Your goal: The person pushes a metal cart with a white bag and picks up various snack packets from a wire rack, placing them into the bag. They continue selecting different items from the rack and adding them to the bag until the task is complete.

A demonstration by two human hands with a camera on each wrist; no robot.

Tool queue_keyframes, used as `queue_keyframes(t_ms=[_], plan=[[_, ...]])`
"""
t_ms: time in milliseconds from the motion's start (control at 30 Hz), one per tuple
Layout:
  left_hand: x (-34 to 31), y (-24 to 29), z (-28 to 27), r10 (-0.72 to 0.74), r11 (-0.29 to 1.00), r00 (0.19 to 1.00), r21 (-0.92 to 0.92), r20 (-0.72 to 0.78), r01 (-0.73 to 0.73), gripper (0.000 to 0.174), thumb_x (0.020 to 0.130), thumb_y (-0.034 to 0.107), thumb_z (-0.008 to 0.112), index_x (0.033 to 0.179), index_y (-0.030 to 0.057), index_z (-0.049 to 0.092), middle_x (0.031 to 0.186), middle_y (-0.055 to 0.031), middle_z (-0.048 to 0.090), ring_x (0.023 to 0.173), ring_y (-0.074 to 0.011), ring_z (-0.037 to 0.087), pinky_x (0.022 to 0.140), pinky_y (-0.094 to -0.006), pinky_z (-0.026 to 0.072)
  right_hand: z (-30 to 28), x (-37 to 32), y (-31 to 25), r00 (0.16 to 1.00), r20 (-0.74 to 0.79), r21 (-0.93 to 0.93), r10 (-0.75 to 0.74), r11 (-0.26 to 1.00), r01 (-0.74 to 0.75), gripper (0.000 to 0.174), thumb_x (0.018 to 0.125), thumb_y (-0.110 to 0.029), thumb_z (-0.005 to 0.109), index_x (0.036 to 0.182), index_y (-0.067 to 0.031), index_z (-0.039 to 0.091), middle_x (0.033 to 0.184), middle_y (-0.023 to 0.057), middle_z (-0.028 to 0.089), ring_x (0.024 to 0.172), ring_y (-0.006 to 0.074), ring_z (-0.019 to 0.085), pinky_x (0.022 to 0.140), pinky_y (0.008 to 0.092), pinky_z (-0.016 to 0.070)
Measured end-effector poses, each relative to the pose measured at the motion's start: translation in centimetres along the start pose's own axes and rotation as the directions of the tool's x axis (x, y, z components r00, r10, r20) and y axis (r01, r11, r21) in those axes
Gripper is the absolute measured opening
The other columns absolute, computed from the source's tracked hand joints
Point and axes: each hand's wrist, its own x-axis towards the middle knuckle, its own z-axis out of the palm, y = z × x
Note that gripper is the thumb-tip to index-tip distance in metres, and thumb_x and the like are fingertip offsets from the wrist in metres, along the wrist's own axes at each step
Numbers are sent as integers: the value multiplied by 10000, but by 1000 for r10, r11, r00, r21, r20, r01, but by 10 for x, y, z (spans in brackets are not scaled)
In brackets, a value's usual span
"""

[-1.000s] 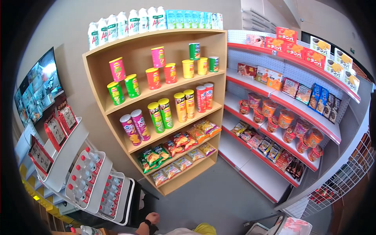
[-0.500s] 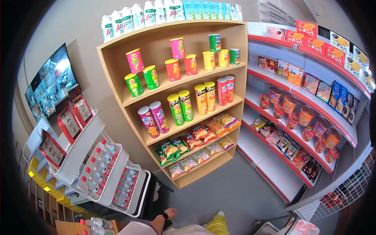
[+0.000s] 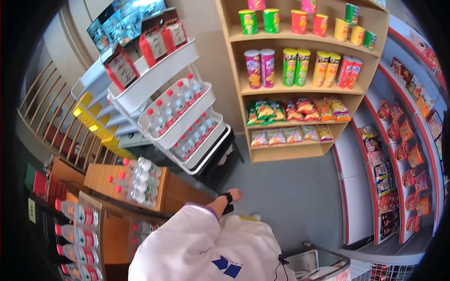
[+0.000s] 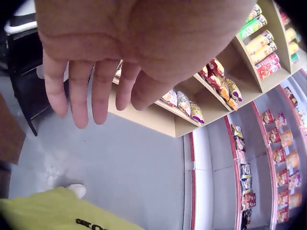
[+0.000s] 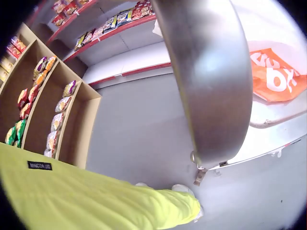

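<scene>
My left hand (image 3: 236,194) hangs low over the grey floor, with a black band on its wrist. In the left wrist view the same hand (image 4: 115,52) has its palm in view and its fingers (image 4: 79,96) loosely extended, holding nothing. Snack bags (image 4: 182,103) on the wooden shelf show beyond it. My right hand is out of sight in every view. A broad, grey metallic curved bar (image 5: 211,81) fills the middle of the right wrist view. Past it lies an orange bag (image 5: 271,79) with white lettering in a pale container. A cart (image 3: 323,257) stands at my right side.
A white tiered trolley (image 3: 161,112) holds red-capped bottles and red packs at left. More bottles (image 3: 145,182) stand on a wooden cabinet (image 3: 180,192). Ahead is a wooden shelf (image 3: 290,152) of chip cans and bags; red-edged shelves (image 3: 349,187) with cup noodles stand at right.
The head view has swung left and down, so the shelves shift right and up. More bottles and my white top have come into view. My left hand stays low, its fingers loose.
</scene>
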Motion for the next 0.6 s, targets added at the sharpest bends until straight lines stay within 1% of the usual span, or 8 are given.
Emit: queue_keyframes(t_ms=[33, 167, 200, 233, 300, 367, 433, 600], plan=[[-10, 8, 8, -17, 998, 999, -63, 46, 20, 305, 785, 330, 527, 876, 88, 689, 869, -176, 672, 840, -349, 644, 770, -431, 515, -9, 3, -6, 1000, 14, 26, 12, 1000, -12, 713, 833, -407, 548, 1417, -76, 307, 1123, 271, 506, 825, 392, 580, 672, 476, 509], [-56, 32, 38, -107, 991, 994, -79, 19, 108, 296, 770, 325, 561, 934, 111, 682, 932, -170, 671, 891, -321, 641, 785, -421, 511, -18, 4, -9, 998, -50, 87, -47, 995, 52, 760, 817, -507, 594, 1387, -70, 344, 1105, 265, 511, 821, 395, 583, 703, 481, 505], [-69, 36, 45, -17, 1000, 1000, -5, 18, 17, 295, 764, 327, 579, 956, 127, 680, 947, -159, 672, 903, -309, 641, 794, -410, 509, -25, 4, -18, 995, -67, 162, 70, 985, -58, 689, 813, -513, 595, 1334, -92, 433, 1057, 213, 553, 823, 370, 591, 684, 464, 498], [-83, 38, 49, 71, 995, 997, 68, 27, -73, 299, 758, 329, 596, 978, 143, 677, 963, -149, 674, 916, -296, 641, 804, -399, 507, -37, 6, -23, 985, 86, 470, 148, 866, -171, 672, 754, 33, 482, 1397, -86, 326, 1287, 230, 432, 1155, 421, 452, 973, 460, 394], [-100, 38, 51, 73, 997, 994, 6, 84, -74, 293, 756, 333, 614, 981, 158, 684, 964, -129, 680, 919, -287, 642, 823, -381, 502, -45, 6, -27, 980, 119, 456, 161, 867, -198, 649, 748, 30, 484, 1376, -70, 352, 1269, 235, 440, 1126, 421, 468, 964, 454, 407], [-120, 42, 42, -58, 998, 993, 1, 102, 58, 293, 752, 330, 626, 986, 162, 684, 968, -114, 683, 925, -287, 640, 844, -374, 496, -44, 6, -22, 999, -35, 360, 27, 933, -12, 624, 756, 30, 481, 1364, -49, 360, 1223, 247, 452, 1036, 433, 516, 881, 472, 452], [-128, 25, 43, -102, 995, 994, -5, 36, 103, 305, 759, 328, 629, 1006, 158, 680, 972, -108, 684, 910, -270, 644, 821, -368, 501, -35, 6, -17, 994, 51, 450, 95, 886, -108, 618, 764, 19, 489, 1364, -53, 356, 1187, 254, 463, 1017, 433, 526, 851, 465, 462], [-137, -18, 50, -163, 987, 984, -14, -75, 163, 258, 761, 305, 613, 959, 158, 688, 999, -119, 677, 953, -288, 635, 842, -383, 500, -26, 8, -20, 997, 21, 418, 71, 906, -73, 623, 781, 3, 485, 1381, -63, 332, 1164, 255, 463, 968, 437, 540, 824, 473, 471]])
